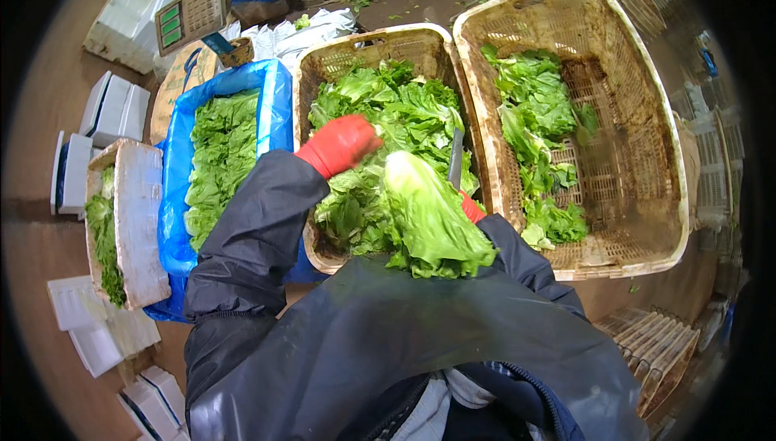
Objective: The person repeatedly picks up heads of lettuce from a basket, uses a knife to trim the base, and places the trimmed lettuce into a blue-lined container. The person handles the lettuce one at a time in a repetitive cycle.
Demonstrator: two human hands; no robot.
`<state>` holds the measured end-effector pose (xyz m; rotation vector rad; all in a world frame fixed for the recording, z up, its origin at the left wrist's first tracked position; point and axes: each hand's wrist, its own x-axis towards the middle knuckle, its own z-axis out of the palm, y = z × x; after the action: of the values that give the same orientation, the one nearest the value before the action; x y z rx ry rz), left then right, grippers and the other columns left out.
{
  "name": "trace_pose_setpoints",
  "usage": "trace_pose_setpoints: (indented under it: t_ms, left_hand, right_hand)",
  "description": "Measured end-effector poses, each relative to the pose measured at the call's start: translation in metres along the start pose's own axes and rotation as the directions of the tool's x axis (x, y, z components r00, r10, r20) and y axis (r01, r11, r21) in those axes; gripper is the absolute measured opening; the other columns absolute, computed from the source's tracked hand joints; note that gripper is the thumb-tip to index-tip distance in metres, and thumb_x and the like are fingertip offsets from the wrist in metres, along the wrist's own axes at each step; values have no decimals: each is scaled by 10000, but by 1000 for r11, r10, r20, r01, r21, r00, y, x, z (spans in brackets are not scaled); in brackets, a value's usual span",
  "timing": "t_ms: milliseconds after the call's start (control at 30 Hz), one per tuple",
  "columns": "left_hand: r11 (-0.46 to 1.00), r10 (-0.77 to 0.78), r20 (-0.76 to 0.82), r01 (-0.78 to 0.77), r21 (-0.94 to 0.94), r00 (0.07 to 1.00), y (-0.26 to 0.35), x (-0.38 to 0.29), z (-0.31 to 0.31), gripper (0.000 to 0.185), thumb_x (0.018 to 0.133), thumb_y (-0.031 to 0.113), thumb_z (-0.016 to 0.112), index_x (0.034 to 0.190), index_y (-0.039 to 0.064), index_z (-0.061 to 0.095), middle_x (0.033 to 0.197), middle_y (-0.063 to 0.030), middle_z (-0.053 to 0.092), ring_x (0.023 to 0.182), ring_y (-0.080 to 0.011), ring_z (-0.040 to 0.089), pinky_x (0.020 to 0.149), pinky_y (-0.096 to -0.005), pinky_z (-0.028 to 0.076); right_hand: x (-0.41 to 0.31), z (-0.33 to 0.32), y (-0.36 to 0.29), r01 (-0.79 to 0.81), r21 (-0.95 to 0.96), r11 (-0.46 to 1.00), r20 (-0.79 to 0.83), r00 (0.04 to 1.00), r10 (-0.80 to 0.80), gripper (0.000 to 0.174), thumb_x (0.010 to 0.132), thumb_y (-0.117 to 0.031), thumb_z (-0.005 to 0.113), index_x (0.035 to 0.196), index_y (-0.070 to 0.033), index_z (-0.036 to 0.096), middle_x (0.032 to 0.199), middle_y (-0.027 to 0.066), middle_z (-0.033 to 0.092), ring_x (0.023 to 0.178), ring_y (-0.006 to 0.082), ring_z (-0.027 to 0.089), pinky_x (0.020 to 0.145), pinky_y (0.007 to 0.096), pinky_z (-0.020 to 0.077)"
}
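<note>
My left hand (344,145), in a red glove, is over the middle crate with its fingers curled and slightly blurred. Its underside is hidden, so whether it holds anything cannot be told. A head of leafy lettuce (427,216) lies just right of it, pale stem end pointing away from me. Behind that head, mostly hidden, my right hand (471,207) in a red glove grips a knife (456,159) with its blade up. Loose lettuce leaves (400,95) fill much of the dirty plastic crate (379,36) below my hands.
A second crate (624,198) on the right holds lettuce leaves (536,107) along its left side. At left stand a blue-lined box (276,101) of lettuce and a white foam box (140,216) with greens. Behind are a digital scale (193,16) and white bags (315,32).
</note>
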<state>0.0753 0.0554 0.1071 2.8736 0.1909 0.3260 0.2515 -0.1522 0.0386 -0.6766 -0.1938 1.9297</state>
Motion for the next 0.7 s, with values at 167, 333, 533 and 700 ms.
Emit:
trace_pose_setpoints:
  t_ms: [167, 333, 533, 700]
  left_hand:
    - [555, -740, 72, 667, -498, 669, 35, -43, -30, 610, 792, 339, 687, 1302, 108, 445, 1401, -197, 366, 1318, -322, 326, 1070, -497, 232]
    - [-229, -667, 150, -10, -973, 730, 77, -77, 18, 1185, 625, 444, 820, 1458, 118, 41, 1465, -144, 234, 1338, -244, 270, 1080, -373, 228]
    - [-390, -830, 146, -374, -841, 538, 31, -141, 38, 806, 789, 248, 719, 1421, 87, 246, 1410, -74, 361, 1276, -212, 375, 1034, -359, 353]
    - [-448, -792, -18, -601, -662, 610, -138, -277, -18, 486, 944, 379, 428, 1359, 131, 381, 1297, -104, 485, 1158, -234, 508, 948, -393, 453]
  right_hand:
    - [18, 7, -18, 181, -335, 925, -137, 961, -238, 521, 827, -196, 684, 1275, -20, 487, 1188, 93, 579, 1017, 164, 583, 882, 324, 480]
    - [71, 31, -51, 342, -574, 744, -22, 902, -431, 593, 779, -163, 702, 1293, 11, 464, 1217, 108, 561, 1093, 193, 542, 951, 329, 410]
    - [170, 75, -10, 125, -797, 591, 49, 988, -144, 518, 866, -192, 595, 1326, -18, 433, 1304, 93, 493, 1125, 144, 502, 833, 284, 470]
    - [148, 57, -9, -171, -614, 770, -327, 943, -51, 573, 896, -193, 551, 1387, -35, 302, 1344, 126, 455, 1013, 274, 608, 523, 248, 484]
